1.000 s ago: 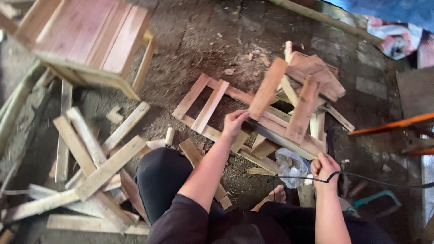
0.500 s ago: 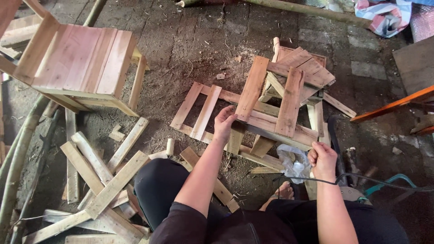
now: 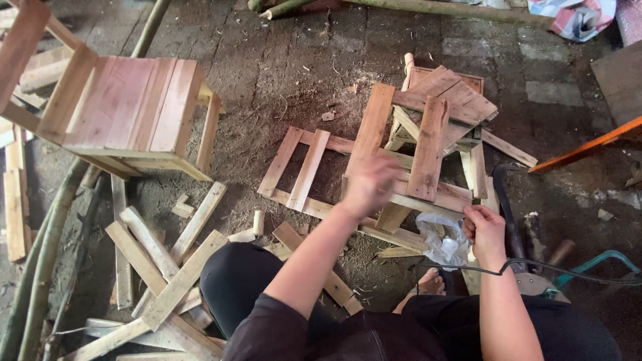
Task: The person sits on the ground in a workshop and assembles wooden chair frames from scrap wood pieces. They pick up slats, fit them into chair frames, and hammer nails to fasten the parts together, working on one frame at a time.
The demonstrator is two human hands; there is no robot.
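Two hands of mine reach forward over my black-trousered knees. My left hand [image 3: 370, 185] stretches out from a bent elbow, blurred, its fingers loosely spread and hovering at the near edge of the half-built wooden stool frame [image 3: 428, 137], which lies tipped on the dirt floor [image 3: 281, 60] right of centre. My right hand [image 3: 484, 229] sits nearer, fingers curled together, pinching the clear plastic bag [image 3: 443, 239] just beside the frame. A finished wooden stool [image 3: 134, 110] stands far left.
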